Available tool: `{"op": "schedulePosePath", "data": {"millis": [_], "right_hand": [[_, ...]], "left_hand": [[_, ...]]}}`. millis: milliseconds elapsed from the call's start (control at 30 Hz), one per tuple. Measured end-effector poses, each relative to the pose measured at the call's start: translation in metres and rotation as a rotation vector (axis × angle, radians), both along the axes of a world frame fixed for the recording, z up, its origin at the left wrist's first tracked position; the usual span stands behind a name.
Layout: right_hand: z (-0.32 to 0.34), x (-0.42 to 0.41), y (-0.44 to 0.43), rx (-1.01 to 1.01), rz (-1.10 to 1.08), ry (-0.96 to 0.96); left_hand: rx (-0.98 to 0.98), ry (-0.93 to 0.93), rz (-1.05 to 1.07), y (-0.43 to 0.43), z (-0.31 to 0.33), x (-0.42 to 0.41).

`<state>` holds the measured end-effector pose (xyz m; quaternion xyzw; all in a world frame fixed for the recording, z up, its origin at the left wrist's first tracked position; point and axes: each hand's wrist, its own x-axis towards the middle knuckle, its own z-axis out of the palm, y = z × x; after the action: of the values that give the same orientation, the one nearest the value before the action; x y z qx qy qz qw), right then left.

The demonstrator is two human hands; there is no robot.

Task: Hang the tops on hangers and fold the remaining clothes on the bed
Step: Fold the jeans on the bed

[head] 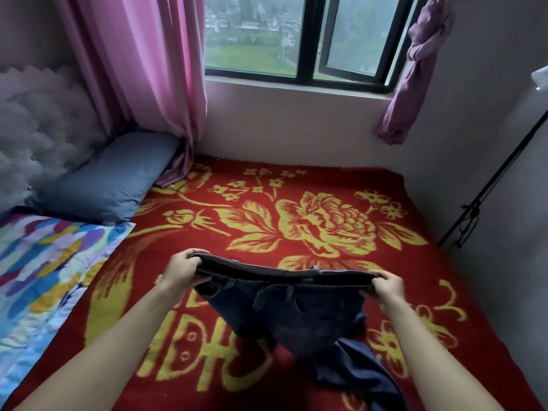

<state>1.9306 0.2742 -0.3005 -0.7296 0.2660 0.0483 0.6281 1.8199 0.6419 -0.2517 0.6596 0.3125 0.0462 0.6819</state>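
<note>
Now both hands, left hand and right hand, grip jeans waistband.

One red blanket. Above its near half: one pair of jeans, two hands, left hand and right hand. At its left edge: one blue pillow, one multicoloured quilt. Beyond it: one window, two curtains, pink curtain and purple curtain.

On the red floral bed, grey-blue fabric pillow at the far left corner, dark denim jeans over the near edge.
</note>
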Motion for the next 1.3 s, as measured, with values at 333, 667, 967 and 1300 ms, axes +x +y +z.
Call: {"op": "schedulePosePath", "data": {"millis": [333, 667, 967, 1300], "right_hand": [[0.151, 0.057, 0.062, 0.184, 0.141, -0.439], [0.085, 0.061, 0.127, 0.046, 0.211, -0.169], [0.079, 0.056, 0.269, -0.291, 0.416, -0.234], [0.174, -0.005, 0.641, -0.166, 0.923, -0.532]], "left_hand": [[0.913, -0.401, -0.123, 0.019, -0.014, -0.043], [0.999, -0.193, 0.01, 0.034, -0.06, -0.092], [0.584, -0.087, 0.354, 0.095, -0.076, -0.136], [0.45, -0.092, 0.968, 0.342, -0.039, -0.188]]}}
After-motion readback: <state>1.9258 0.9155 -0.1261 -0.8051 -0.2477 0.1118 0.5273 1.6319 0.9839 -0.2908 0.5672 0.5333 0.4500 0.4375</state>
